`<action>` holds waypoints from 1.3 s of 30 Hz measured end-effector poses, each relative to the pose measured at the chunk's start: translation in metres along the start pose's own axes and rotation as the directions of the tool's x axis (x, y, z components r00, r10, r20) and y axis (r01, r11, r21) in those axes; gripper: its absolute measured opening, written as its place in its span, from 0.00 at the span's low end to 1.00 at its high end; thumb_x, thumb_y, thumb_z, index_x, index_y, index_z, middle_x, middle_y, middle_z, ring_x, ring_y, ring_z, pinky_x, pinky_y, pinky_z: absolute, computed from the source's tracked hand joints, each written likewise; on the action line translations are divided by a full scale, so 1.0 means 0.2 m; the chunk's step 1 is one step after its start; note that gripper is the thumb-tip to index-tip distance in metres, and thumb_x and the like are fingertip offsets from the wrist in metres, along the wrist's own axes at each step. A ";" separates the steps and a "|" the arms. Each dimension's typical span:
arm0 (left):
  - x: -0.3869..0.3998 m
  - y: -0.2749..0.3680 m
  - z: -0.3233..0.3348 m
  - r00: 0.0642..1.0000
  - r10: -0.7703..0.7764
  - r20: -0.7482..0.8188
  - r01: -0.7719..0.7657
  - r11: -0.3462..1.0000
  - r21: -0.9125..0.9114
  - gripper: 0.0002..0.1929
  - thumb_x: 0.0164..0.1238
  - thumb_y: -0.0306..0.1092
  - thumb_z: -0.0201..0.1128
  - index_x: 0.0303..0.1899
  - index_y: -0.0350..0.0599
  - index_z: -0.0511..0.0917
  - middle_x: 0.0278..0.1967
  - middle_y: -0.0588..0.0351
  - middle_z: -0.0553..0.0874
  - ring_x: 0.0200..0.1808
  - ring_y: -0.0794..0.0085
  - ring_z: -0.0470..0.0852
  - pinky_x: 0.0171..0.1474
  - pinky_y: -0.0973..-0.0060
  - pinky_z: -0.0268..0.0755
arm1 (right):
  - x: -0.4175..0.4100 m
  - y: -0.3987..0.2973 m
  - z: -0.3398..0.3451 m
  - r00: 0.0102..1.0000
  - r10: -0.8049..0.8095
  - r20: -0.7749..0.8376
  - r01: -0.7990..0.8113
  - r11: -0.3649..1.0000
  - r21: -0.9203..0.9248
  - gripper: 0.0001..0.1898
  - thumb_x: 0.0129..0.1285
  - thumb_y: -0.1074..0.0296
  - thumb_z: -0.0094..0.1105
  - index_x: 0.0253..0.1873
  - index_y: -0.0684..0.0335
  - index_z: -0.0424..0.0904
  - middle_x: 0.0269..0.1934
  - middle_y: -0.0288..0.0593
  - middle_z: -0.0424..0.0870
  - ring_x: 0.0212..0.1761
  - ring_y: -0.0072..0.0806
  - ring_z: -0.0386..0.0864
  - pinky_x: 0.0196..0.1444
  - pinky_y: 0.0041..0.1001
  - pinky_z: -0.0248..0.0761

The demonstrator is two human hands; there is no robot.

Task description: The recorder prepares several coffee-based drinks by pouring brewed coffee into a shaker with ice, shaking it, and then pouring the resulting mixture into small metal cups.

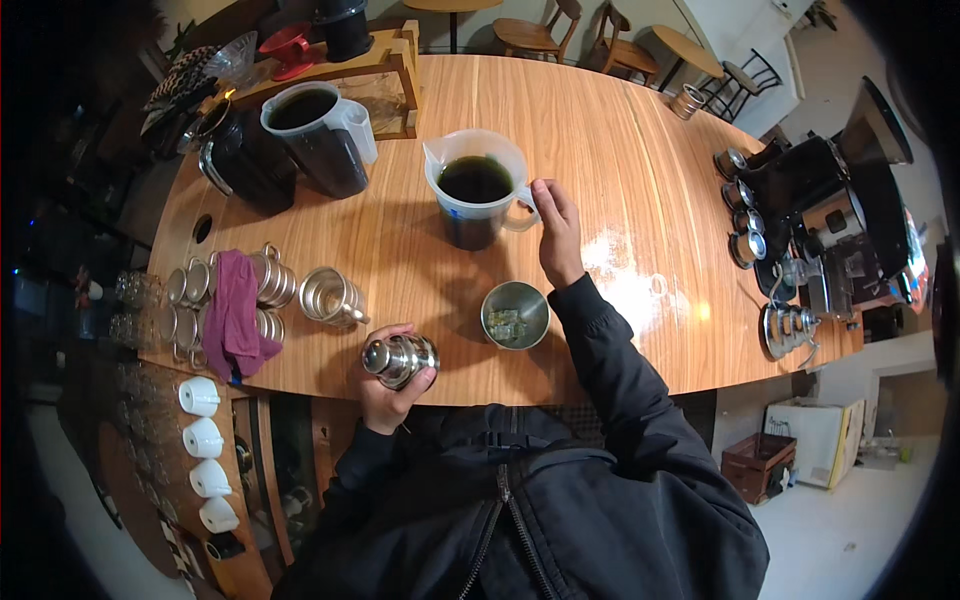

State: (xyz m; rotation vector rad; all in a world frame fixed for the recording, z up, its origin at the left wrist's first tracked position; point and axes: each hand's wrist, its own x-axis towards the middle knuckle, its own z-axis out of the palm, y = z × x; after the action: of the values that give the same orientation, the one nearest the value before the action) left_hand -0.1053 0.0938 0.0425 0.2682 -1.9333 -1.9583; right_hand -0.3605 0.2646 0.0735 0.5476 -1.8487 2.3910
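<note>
My left hand [390,401] holds the steel top of a cocktail shaker [406,358], its domed cap tilted up to the left, near the table's front edge. The fingers of my right hand [559,232] are on the handle of a translucent plastic measuring jug [465,210]. Dark liquid fills part of this jug; whether its base touches the table is hard to tell. Between my hands a steel shaker tin [536,322] stands with several ice cubes [506,325] at its bottom. Left of it is a steel mug [322,296], apart from both hands.
A second jug [319,154] of dark liquid stands at the back left, by a wooden stand [411,82] with drippers. A purple cloth [232,315] drapes over several metal mugs [271,281] at left. Coffee equipment [787,195] and a gooseneck kettle [787,330] occupy the right end.
</note>
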 end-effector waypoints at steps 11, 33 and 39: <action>0.07 -0.11 -0.07 0.992 0.028 0.122 -0.027 1.000 -0.011 0.33 0.49 0.32 0.76 0.59 0.36 0.72 0.55 0.47 0.79 0.56 0.66 0.79 0.62 0.68 0.72 | 0.07 0.08 -0.06 0.969 0.032 -0.247 -0.031 0.999 0.010 0.20 0.74 0.58 0.56 0.26 0.62 0.76 0.20 0.31 0.73 0.19 0.18 0.68 0.22 0.23 0.56; 0.08 -0.04 0.09 1.000 0.028 0.001 -0.028 1.000 -0.012 0.32 0.51 0.31 0.74 0.60 0.34 0.73 0.53 0.49 0.79 0.53 0.68 0.79 0.59 0.70 0.73 | -0.29 -0.54 -0.74 0.987 -0.023 -0.159 -0.028 0.950 -0.312 0.17 0.68 0.69 0.60 0.25 0.73 0.80 0.19 0.30 0.73 0.20 0.14 0.65 0.25 0.21 0.55; 0.04 -0.11 0.04 0.999 0.040 0.019 -0.041 0.997 0.058 0.32 0.52 0.32 0.71 0.61 0.35 0.72 0.58 0.48 0.78 0.59 0.63 0.77 0.65 0.66 0.69 | -0.32 -0.61 -0.63 0.981 0.131 -0.140 -0.162 0.957 -0.240 0.17 0.68 0.69 0.62 0.26 0.75 0.82 0.20 0.33 0.78 0.21 0.14 0.67 0.26 0.21 0.57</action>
State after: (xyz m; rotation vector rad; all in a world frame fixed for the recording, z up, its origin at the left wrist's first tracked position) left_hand -0.1180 0.0986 0.0216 0.2255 -1.9940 -1.8872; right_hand -0.2979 0.4287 0.1388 0.2431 -2.1597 2.1668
